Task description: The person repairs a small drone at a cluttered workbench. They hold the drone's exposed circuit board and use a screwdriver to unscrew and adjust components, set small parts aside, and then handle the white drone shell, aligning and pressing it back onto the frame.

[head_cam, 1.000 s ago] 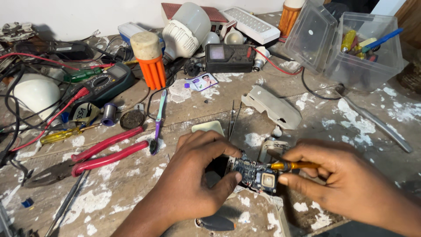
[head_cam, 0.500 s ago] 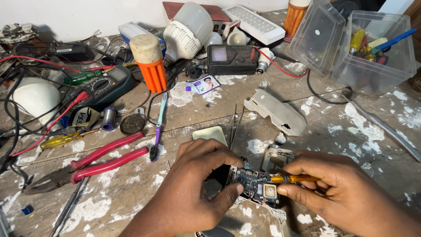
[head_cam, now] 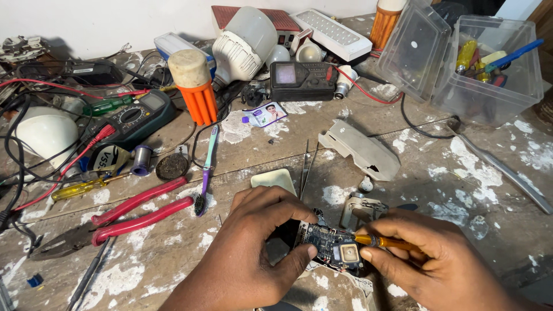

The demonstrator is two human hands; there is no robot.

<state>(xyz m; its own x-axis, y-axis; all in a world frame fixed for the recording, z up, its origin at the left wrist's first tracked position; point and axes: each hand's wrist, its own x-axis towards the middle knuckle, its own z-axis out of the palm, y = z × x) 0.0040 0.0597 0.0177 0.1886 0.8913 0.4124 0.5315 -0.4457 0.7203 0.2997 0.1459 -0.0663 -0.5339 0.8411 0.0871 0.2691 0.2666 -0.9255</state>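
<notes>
Between your grips you have a dark blue circuit board [head_cam: 334, 249] with a pale grey square part on it. The screwdriver [head_cam: 385, 242] in your right hand [head_cam: 438, 262] is amber-orange. Left of your left hand [head_cam: 253, 247], the pliers [head_cam: 115, 216] have red handles and the toothbrush [head_cam: 205, 173] is green and purple. Under your grips the counter [head_cam: 478, 173] is brown wood blotched with white paint.

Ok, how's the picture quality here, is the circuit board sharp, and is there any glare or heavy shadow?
Head view: light is soft and even, shadows faint. The circuit board is fairly sharp between the left hand and the right hand, which holds a yellow-handled screwdriver. Mild glare shows on the clear plastic box and the white bulb. Edges look slightly stretched by a wide lens.
</notes>
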